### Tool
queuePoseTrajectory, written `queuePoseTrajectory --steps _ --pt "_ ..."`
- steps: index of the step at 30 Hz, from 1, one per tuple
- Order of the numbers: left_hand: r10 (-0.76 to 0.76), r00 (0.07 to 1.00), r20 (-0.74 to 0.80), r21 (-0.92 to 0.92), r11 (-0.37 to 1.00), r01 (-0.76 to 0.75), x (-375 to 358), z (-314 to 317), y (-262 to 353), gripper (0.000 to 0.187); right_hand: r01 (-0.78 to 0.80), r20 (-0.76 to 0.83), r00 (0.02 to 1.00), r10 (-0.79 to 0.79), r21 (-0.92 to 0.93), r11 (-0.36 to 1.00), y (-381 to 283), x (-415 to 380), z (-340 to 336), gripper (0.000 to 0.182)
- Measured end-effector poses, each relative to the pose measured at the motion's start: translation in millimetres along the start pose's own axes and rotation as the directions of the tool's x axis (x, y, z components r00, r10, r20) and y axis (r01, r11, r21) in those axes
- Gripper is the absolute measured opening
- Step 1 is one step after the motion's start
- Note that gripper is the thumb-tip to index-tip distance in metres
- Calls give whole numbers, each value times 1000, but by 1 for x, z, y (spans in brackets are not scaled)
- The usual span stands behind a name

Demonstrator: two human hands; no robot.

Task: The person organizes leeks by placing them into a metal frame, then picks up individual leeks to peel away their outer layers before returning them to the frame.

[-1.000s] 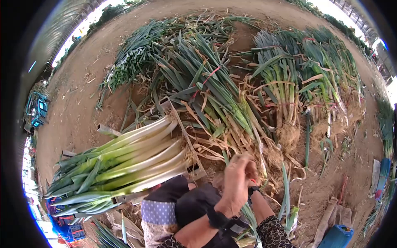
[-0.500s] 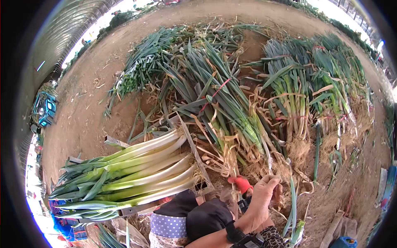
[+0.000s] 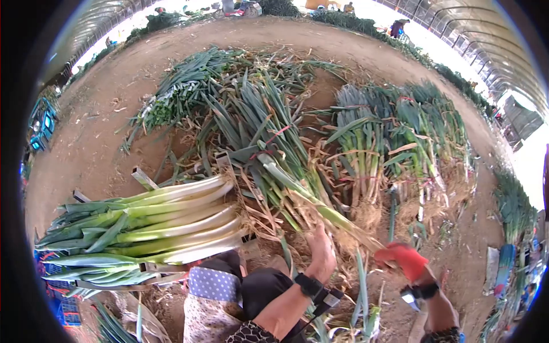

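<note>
Bundles of leeks (image 3: 369, 137) with shaggy roots lie on the bare soil (image 3: 80, 143) at the right, while a tied bunch (image 3: 243, 123) sits directly behind the held leek (image 3: 294, 184), crowding the space ahead of the hands. At the left, cleaned leeks (image 3: 177, 220) rest across a metal rack (image 3: 144, 178), with a blue crate (image 3: 66, 311) below. The right hand (image 3: 407, 262), in a red glove, closes around the leek's root end; the bare left hand (image 3: 321, 254) has its fingers curled against the stalk, though whether they grip it I cannot tell. Half a second ago the hands were close together; now they are well apart, with the leek slanting across the bunch. Its green shaft is smooth, its lower end wrapped in papery, straw-coloured skin; the cleaned ones are glossy white.
</note>
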State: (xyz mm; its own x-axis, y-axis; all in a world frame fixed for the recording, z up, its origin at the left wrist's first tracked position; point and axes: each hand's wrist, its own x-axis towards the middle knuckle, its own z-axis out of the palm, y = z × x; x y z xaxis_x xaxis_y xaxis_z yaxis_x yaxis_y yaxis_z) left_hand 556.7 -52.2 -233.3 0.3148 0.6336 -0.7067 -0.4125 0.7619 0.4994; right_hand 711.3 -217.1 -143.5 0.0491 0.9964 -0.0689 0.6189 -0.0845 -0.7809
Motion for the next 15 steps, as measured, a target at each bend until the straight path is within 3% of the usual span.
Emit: queuePoseTrajectory --steps 1,2,4,6,7,8,10,11,12,13,15 --pt "-34 999 33 18 999 34 5 -2 -9 39 -259 7 966 259 86 962 -25 -27 -16 19" --pt "-88 990 114 62 995 82 10 -7 -20 43 -501 31 863 504 173 848 -52 -55 -27 20" --pt "-222 970 94 0 975 223 16 0 -42 41 -742 -129 603 787 272 613 -110 -103 -30 27" --pt "-120 942 312 -26 991 135 8 5 -54 38 -843 -225 294 929 397 363 -164 -143 -23 34" --pt "-195 876 442 -99 960 263 -19 13 -39 39 -817 -345 365 865 326 475 -160 -183 -8 36" --pt "-201 845 496 -57 963 263 -39 16 -36 39 -783 -450 435 780 239 575 -153 -225 13 38" --pt "-213 780 588 30 970 243 -71 14 -33 40 -796 -564 359 743 231 560 -160 -259 54 34" --pt "-172 757 630 81 984 156 -81 14 -27 42 -640 -380 458 803 485 595 -128 -293 82 56" --pt "-130 731 670 122 990 64 -91 14 -20 44 -489 -477 465 746 564 665 -107 -332 123 49" --pt "-131 684 718 178 984 2 -94 14 -14 44 -615 -563 403 722 418 669 -112 -306 144 40" --pt "-93 573 815 218 964 -154 -100 10 -5 48 -622 -666 349 660 362 695 -90 -269 199 29"
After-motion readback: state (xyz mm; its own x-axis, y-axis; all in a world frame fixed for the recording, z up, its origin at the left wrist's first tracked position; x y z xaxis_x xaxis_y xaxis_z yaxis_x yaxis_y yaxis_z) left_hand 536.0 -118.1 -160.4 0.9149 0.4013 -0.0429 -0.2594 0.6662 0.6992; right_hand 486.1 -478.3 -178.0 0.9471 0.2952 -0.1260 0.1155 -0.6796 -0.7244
